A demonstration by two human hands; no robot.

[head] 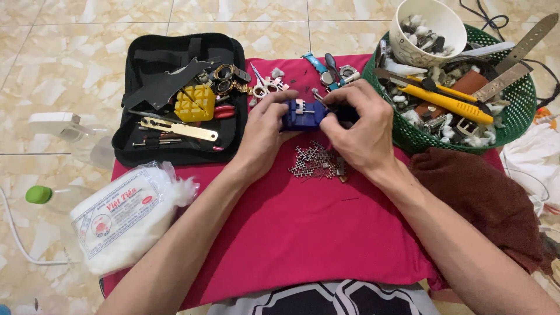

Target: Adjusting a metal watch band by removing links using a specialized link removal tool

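My left hand and my right hand both grip a small blue watch-band tool held just above a red cloth. The left hand clasps its left end. The right hand's fingers pinch its right end, which they hide. A silver metal watch band lies on the cloth directly below the hands.
An open black tool case with a yellow block and metal tools lies at the left. A green basket with a yellow knife, straps and a white cup stands at the right. A cotton bag and brown cloth flank the red cloth.
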